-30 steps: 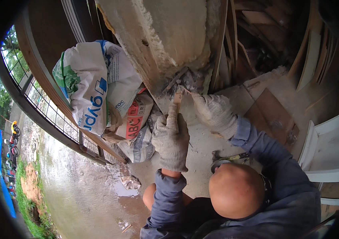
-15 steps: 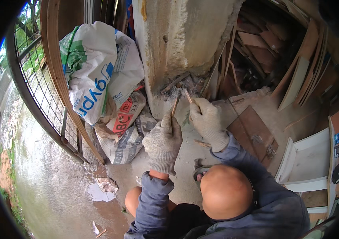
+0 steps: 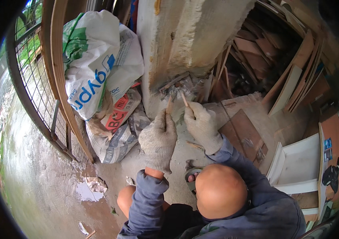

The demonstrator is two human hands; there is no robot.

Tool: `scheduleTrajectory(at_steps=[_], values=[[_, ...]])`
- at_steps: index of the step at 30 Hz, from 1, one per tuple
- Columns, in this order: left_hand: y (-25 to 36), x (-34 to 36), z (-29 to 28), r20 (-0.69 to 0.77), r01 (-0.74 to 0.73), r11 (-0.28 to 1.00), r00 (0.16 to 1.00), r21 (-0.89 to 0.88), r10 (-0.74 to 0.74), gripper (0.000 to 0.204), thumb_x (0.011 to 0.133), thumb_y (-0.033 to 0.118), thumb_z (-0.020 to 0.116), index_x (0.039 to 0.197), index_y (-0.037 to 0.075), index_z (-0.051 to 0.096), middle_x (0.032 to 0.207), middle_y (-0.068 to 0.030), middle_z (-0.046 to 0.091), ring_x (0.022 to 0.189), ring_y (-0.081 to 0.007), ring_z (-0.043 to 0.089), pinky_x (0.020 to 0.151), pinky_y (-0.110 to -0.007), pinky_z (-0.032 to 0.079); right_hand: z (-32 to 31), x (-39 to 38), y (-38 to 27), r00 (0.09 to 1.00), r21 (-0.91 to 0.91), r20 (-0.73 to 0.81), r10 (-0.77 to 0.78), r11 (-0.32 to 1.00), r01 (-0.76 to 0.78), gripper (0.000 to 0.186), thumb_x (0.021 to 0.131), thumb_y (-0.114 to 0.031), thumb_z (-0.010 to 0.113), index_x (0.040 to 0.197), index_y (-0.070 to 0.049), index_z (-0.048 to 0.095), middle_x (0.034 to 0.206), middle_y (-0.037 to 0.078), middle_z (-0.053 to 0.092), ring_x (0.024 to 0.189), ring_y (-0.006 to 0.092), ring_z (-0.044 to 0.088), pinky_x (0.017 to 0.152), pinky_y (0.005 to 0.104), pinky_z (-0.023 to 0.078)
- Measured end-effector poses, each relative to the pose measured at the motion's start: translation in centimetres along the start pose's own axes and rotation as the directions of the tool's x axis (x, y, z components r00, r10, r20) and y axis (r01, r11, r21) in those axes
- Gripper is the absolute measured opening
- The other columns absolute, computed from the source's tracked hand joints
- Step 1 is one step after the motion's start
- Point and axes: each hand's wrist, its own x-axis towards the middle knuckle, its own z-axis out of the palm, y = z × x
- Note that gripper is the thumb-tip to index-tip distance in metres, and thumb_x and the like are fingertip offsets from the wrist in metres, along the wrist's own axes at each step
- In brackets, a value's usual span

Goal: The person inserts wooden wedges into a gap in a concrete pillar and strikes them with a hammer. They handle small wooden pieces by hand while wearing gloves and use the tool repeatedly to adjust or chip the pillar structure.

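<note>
Both my hands wear pale knitted work gloves. My left hand (image 3: 159, 139) is closed around a short flat wooden stick (image 3: 169, 106), which points up and away. My right hand (image 3: 202, 126) pinches a thinner wooden stick (image 3: 184, 98), its pale tip close to the other one but apart from it. Just beyond both tips, grey ash with charred wood pieces (image 3: 183, 85) lies against the foot of a concrete pillar (image 3: 177, 40). Beneath my right wrist, a splintered scrap of wood (image 3: 194, 144) rests on the concrete floor.
Left of the pillar, white plastic sacks (image 3: 91, 63) sit on a grey and red printed sack (image 3: 117, 135). A mesh gate (image 3: 34, 79) stands farther left. Stacked boards (image 3: 297, 75) lean at the right, near a white drawer-like frame (image 3: 297, 163). A brown board (image 3: 243, 133) lies flat.
The stick in my left hand has turned, showing a broader face, and its tip sits lower. Both hands keep their hold. The whole view has shifted slightly.
</note>
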Motion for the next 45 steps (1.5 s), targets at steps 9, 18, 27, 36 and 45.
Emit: scheduleTrajectory(at_steps=[9, 18, 27, 36, 45], values=[[-0.7, -0.2, 0.0, -0.063, -0.092, 0.996, 0.994, 0.015, 0.093, 0.026, 0.098, 0.020, 0.067, 0.114, 0.002, 0.075, 0.065, -0.0147, 0.066, 0.057, -0.0125, 0.065, 0.057, -0.030, 0.051, -0.9, 1.2, -0.6, 0.992, 0.155, -0.076, 0.105, 0.984, -0.092, 0.015, 0.089, -0.005, 0.068, 0.103, -0.004, 0.072, 0.066, 0.021, 0.063, 0.060, 0.0387, 0.067, 0.051, 0.0418, 0.052], [-0.5, -0.2, 1.0, -0.131, -0.062, 0.997, 0.990, -0.045, 0.055, 0.023, 0.099, 0.012, 0.066, 0.115, -0.004, 0.073, 0.080, -0.0119, 0.074, 0.068, -0.0134, 0.069, 0.066, -0.028, 0.055, -0.7, 1.1, -1.1, 0.972, 0.290, -0.180, 0.150, 0.952, -0.093, 0.019, 0.088, -0.006, 0.068, 0.107, -0.006, 0.071, 0.068, 0.022, 0.064, 0.062, 0.0394, 0.068, 0.053, 0.0446, 0.053], [-1.6, -1.1, 1.5, -0.068, 0.048, 0.995, 0.996, -0.090, -0.054, 0.026, 0.100, 0.012, 0.066, 0.120, -0.004, 0.070, 0.092, -0.0118, 0.075, 0.080, -0.0133, 0.070, 0.073, -0.027, 0.055, -0.4, 1.6, -0.7, 0.964, 0.190, 0.054, 0.259, 0.946, -0.264, 0.018, 0.087, -0.009, 0.069, 0.105, -0.007, 0.070, 0.063, 0.019, 0.062, 0.058, 0.0385, 0.066, 0.051, 0.0478, 0.051], [-1.5, -1.1, 2.0, -0.059, -0.014, 0.998, 0.998, -0.065, 0.010, 0.025, 0.101, 0.011, 0.063, 0.121, -0.004, 0.069, 0.094, -0.0126, 0.075, 0.083, -0.0132, 0.070, 0.073, -0.028, 0.055, -2.6, 4.2, -0.2, 0.937, -0.068, 0.339, 0.087, 0.995, -0.068, 0.026, 0.087, -0.015, 0.066, 0.111, -0.005, 0.065, 0.069, 0.017, 0.067, 0.062, 0.0372, 0.068, 0.058, 0.0491, 0.055], [-0.4, -0.2, 1.1, -0.063, -0.016, 0.998, 0.998, -0.068, 0.012, 0.027, 0.100, 0.013, 0.065, 0.117, -0.006, 0.071, 0.079, -0.0033, 0.069, 0.067, -0.0079, 0.062, 0.063, -0.024, 0.051, -1.7, 2.9, -0.1, 0.946, -0.133, 0.323, -0.029, 0.988, 0.075, 0.030, 0.087, -0.013, 0.066, 0.115, -0.003, 0.066, 0.069, 0.015, 0.067, 0.061, 0.0356, 0.068, 0.055, 0.0467, 0.054]])
